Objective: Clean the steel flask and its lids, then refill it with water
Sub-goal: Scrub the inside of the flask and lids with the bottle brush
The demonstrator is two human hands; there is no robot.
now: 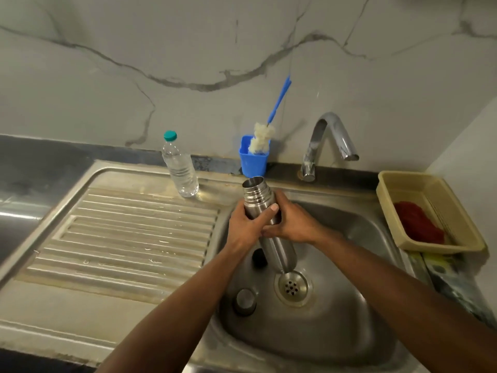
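Hands (pixel 271 224) apparently wrapped around flask (pixel 256 195).

water bottle (pixel 179 166), blue holder (pixel 253 162), beige basket (pixel 430 211)

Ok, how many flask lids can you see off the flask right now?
2, both lying in the sink basin: a black lid just left of the flask, and a steel lid left of the drain. None looks hidden.

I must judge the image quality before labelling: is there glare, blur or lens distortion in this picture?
Head view: wide-angle bending curves the drainboard edges; glare streaks lie on the steel flask and tap; the left hand and right hand are fairly sharp; the lower corners are dim and soft.
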